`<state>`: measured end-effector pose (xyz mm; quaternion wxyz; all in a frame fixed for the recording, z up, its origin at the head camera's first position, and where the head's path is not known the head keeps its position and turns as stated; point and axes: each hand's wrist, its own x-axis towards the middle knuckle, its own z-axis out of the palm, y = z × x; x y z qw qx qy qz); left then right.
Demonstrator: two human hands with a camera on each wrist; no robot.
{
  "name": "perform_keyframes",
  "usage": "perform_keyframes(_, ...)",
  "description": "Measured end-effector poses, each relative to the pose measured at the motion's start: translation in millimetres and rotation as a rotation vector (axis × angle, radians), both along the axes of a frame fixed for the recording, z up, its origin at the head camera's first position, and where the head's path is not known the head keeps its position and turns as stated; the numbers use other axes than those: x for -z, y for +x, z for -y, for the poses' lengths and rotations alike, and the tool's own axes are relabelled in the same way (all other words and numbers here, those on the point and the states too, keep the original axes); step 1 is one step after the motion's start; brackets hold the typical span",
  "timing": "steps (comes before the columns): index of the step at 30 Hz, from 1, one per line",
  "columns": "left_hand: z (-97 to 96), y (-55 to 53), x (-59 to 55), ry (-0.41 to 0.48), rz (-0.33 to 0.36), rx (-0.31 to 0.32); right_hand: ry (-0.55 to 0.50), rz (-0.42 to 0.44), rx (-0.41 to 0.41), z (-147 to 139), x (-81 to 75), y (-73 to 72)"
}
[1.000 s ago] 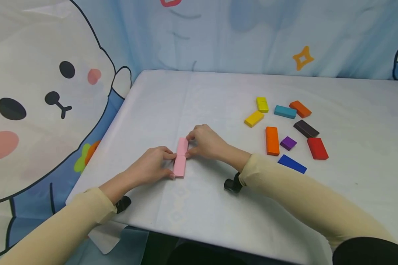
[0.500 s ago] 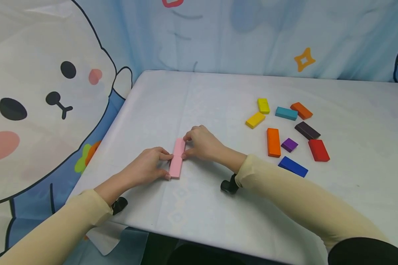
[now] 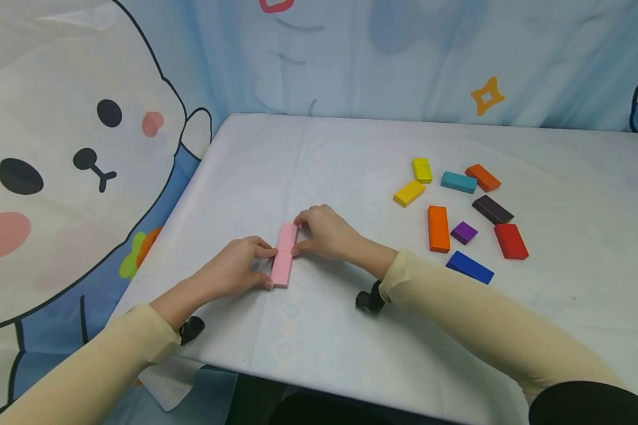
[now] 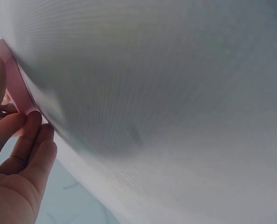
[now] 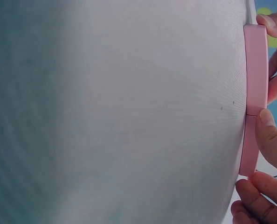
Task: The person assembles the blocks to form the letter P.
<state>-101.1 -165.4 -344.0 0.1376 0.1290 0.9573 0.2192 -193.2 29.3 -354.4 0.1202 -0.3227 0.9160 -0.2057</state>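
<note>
Two pink blocks lie end to end on the white tabletop, their short ends meeting. My left hand holds the nearer pink block, with the thumb at its near end and fingers along its left side by the seam. The farther pink block is pinched by my right hand, thumb on the right side near the seam and fingertips at the far end. In the right wrist view the seam shows as a thin line between the nearer block and the farther block.
Right of my hands lie scattered blocks: yellow, bright yellow, teal, orange, another orange, black, purple, red and blue. The table's front edge is below my hands.
Both hands and the two pink blocks have shifted slightly left together since a second ago. Over the last half second they have stayed almost still.
</note>
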Motion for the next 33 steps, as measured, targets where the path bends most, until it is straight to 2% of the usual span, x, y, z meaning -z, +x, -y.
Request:
perform_keyframes(18,2.4,-1.1,-1.5,-0.006,0.009,0.011,-0.018,0.010,-0.012,-2,-1.6,1.1)
perform_keyframes(23,5.5,-4.4,-2.2,0.002,0.009,0.003,-0.022,0.033,-0.006,-2,-1.7,0.5)
perform_keyframes(30,5.7,-12.8,-3.7,0.015,0.001,0.050,-0.025,0.050,0.015,-8,-0.9,2.4)
perform_keyframes(33,5.1,-17.5,-4.2,0.013,0.022,0.051,-0.024,0.054,0.018,-10,-1.4,2.4)
